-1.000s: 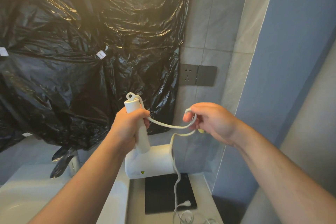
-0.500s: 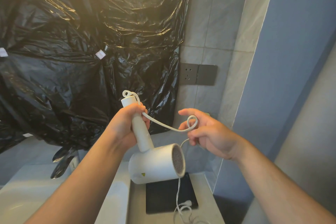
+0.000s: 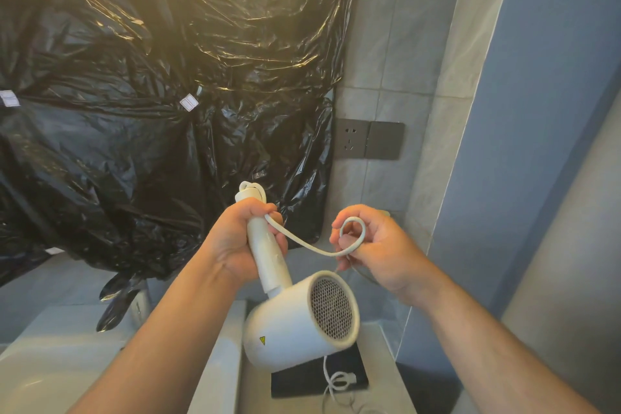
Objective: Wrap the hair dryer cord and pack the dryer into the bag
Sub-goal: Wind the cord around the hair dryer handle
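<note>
- The hair dryer was smooth matt white plastic, with a fine mesh grille.
- The far sheeting was glossy, crinkled black plastic.
- The cord looked rubbery.

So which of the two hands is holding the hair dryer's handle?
The left hand. It is wrapped around the white hair dryer handle, with the barrel hanging below. The right hand only pinches a loop of the cord.

No legible words, brands or numbers appear; a small yellow triangular warning sign stands on the white body of the hair dryer, its inner symbol too small to read; two small white labels on the black plastic sheeting carry print too blurred to make out.
</note>
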Tool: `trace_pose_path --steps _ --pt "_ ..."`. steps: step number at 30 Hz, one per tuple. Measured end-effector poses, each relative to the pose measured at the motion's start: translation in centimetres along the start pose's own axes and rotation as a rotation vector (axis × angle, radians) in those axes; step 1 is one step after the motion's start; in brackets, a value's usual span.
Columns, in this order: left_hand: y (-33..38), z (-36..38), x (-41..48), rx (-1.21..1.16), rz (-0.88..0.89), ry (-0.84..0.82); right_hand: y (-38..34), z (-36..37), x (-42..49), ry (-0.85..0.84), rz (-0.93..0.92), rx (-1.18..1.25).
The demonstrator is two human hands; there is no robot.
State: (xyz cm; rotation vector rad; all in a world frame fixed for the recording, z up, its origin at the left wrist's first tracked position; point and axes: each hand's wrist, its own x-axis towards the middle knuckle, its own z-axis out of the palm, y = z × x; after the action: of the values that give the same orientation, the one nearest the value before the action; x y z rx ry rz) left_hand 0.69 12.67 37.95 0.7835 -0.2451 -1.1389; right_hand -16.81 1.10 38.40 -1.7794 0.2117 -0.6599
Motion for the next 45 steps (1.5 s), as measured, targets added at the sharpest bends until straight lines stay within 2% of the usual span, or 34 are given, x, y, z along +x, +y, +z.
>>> trace_pose_path --steps 4,8,9,13,18,20,22,23,24,25,26,27,28,30,32,36,38,40,42,43,45 --pt "0.3 0.4 -0.2 -0.062 0.061 0.050 1.0 0.4 -0.3 -0.019 0.057 -0.032" --pt "0.1 0.9 -0.4 -0.132 0.198 0.208 1.6 0.2 -0.7 -0.137 0.177 0.374" --pt "0.0 1.1 -0.5 -0.138 0.237 0.236 1.9 0.1 -0.8 -0.139 0.175 0.321" --pt "-0.2 1.5 -0.7 -0.152 0.370 0.295 2.5 0.3 -1.0 -0.130 0.159 -0.211" --pt "-0.7 2.0 -1.1 -0.203 0.403 0.282 2.2 0.7 -0.7 -0.026 0.138 -0.282" --pt "-0.6 1.9 -0.8 -0.142 0.435 0.262 2.2 0.6 -0.6 0.015 0.097 -0.291" --pt "-0.7 1.2 -0.6 0.111 0.601 0.319 2.2 0.3 -0.7 0.040 0.077 -0.328" --pt "-0.7 0.5 -0.7 0.335 0.778 0.430 2.1 0.1 -0.7 0.048 0.081 -0.355" --pt "-0.8 -0.5 -0.9 0.625 1.031 0.508 2.1 -0.1 -0.7 0.053 0.085 -0.382" --pt "-0.8 -1.4 -1.1 0.993 1.307 0.462 2.0 -0.3 -0.8 0.052 0.086 -0.401" --pt "-0.7 -2.0 -1.5 1.388 1.492 0.291 1.9 -0.5 -0.8 0.047 0.091 -0.413" --pt "-0.4 -2.3 -1.7 1.758 1.518 0.086 1.8 -0.7 -0.8 0.041 0.094 -0.420" --pt "-0.2 -2.3 -1.8 2.059 1.429 -0.046 1.7 -0.8 -0.7 0.036 0.096 -0.426" --pt "0.3 -2.3 -1.1 2.400 1.254 -0.098 1.6 -1.1 -0.6 0.018 0.106 -0.432" --pt "0.9 -2.1 -0.4 2.510 1.231 -0.115 1.6 -1.2 -0.5 0.011 0.112 -0.408" --pt "1.8 -1.6 0.1 2.503 1.243 -0.172 0.9 -1.3 -0.2 -0.019 0.134 -0.382" --pt "1.6 -1.9 0.0 2.434 1.219 -0.200 0.3 -1.6 0.0 -0.090 0.141 -0.237" --pt "1.0 -2.1 -0.5 2.238 1.089 -0.264 0.3 -2.1 0.4 -0.143 0.181 0.085" --pt "0.5 -2.2 -1.1 1.874 0.810 -0.329 0.6 -2.7 0.8 -0.174 0.229 0.360" --pt "0.3 -2.0 -1.3 1.671 0.666 -0.353 0.8 -2.8 1.0 -0.186 0.255 0.424" --pt "-0.2 -1.6 -1.2 1.342 0.579 -0.362 1.0 -2.8 1.3 -0.205 0.258 0.503"
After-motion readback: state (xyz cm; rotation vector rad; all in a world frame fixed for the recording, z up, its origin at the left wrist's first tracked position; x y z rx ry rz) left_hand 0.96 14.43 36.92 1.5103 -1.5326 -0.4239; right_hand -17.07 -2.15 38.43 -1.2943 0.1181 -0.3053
